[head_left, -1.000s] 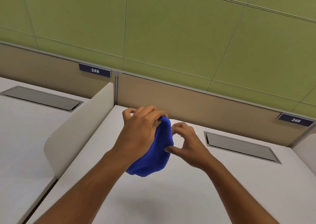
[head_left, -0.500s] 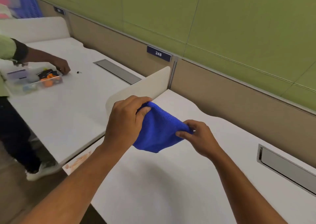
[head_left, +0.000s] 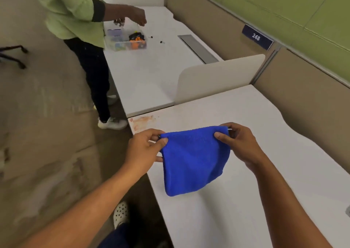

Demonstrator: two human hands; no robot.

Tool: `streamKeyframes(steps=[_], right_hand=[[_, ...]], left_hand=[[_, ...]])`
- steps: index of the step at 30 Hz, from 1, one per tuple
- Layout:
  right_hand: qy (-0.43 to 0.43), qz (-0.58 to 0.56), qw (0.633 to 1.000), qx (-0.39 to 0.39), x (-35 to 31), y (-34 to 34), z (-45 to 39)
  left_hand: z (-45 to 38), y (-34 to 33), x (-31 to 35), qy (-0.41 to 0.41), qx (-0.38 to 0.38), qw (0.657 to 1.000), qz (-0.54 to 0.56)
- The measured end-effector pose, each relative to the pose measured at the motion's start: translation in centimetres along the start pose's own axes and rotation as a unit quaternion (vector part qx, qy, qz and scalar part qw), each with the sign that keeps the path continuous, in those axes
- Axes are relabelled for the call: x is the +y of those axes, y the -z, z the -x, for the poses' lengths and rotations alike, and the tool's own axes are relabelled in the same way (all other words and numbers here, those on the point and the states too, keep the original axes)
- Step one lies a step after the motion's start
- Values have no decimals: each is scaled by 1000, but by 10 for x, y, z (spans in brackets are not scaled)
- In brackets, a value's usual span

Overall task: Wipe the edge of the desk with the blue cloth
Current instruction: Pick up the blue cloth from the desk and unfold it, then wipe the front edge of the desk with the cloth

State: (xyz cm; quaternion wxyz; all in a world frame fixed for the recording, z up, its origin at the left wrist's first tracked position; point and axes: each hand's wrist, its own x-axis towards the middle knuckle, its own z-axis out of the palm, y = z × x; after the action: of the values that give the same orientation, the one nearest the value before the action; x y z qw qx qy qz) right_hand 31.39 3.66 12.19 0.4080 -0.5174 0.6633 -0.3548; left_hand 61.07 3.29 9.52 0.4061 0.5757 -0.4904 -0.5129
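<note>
The blue cloth (head_left: 193, 160) hangs folded between both hands, above the white desk (head_left: 265, 153). My left hand (head_left: 144, 151) pinches its top left corner, out past the desk's front edge (head_left: 151, 181). My right hand (head_left: 240, 145) pinches the top right corner over the desk top. The cloth's lower end droops close to the surface near that edge. An orange-brown smear (head_left: 142, 122) marks the desk's near left corner, just beyond my left hand.
A cream divider panel (head_left: 217, 77) separates this desk from the neighbouring desk (head_left: 147, 73), where a person in a green shirt (head_left: 75, 11) handles a clear box of small items (head_left: 126, 38). A beige partition wall (head_left: 303, 104) runs along the back. A chair base (head_left: 13, 55) stands on the floor at left.
The view has swung left and down to the desk's front edge. The cloth went from bunched in my left hand to spread out between both hands.
</note>
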Motion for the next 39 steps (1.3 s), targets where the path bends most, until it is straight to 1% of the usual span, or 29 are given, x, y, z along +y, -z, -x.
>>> streamKeyframes(steps=[3,5,7,8,9,11,12,13,15,16,17,18,23,27,29,31,34,36,39], right_hand=[[-37,99,994,-22,12,-34,-29],[-40,155,987,11,17,-65,-45],[-7,194,979,68,19,-100,-49],[22,225,971,84,21,-118,-47],[53,259,961,80,24,-137,-42],[105,319,941,36,35,-174,-26],[115,354,928,8,42,-191,-17],[114,395,911,-20,50,-205,-9],[78,486,867,-79,68,-227,3],[60,520,847,-91,77,-233,6],[51,541,835,-88,85,-238,6],[47,549,831,-79,89,-241,3],[35,552,832,-51,87,-247,-44],[40,531,846,-29,75,-253,-94],[39,522,852,-23,71,-254,-115],[42,517,855,-11,64,-255,-136],[64,514,855,-7,55,-255,-160],[77,507,858,-22,57,-256,-160],[100,485,867,-57,72,-250,-128]], left_hand=[[-9,2,-33,82,35,996,1],[-21,4,-55,119,67,991,-12],[-33,6,-77,130,102,985,-42],[-38,9,-85,132,115,983,-49],[-43,13,-93,132,123,982,-51],[-51,21,-109,124,123,983,-48],[-54,25,-116,118,120,985,-45],[-55,29,-123,110,118,986,-45],[-54,36,-137,104,112,987,-55],[-54,39,-144,111,108,986,-59],[-53,42,-151,120,103,986,-58],[-52,43,-158,128,98,985,-54],[-48,36,-181,163,70,984,-23],[-39,22,-182,210,-11,977,26],[-32,15,-178,214,-43,974,56],[-26,7,-174,200,-57,973,102],[-24,-11,-171,183,-38,973,138],[-23,-23,-171,168,-2,976,136],[-22,-39,-171,118,71,980,147]])
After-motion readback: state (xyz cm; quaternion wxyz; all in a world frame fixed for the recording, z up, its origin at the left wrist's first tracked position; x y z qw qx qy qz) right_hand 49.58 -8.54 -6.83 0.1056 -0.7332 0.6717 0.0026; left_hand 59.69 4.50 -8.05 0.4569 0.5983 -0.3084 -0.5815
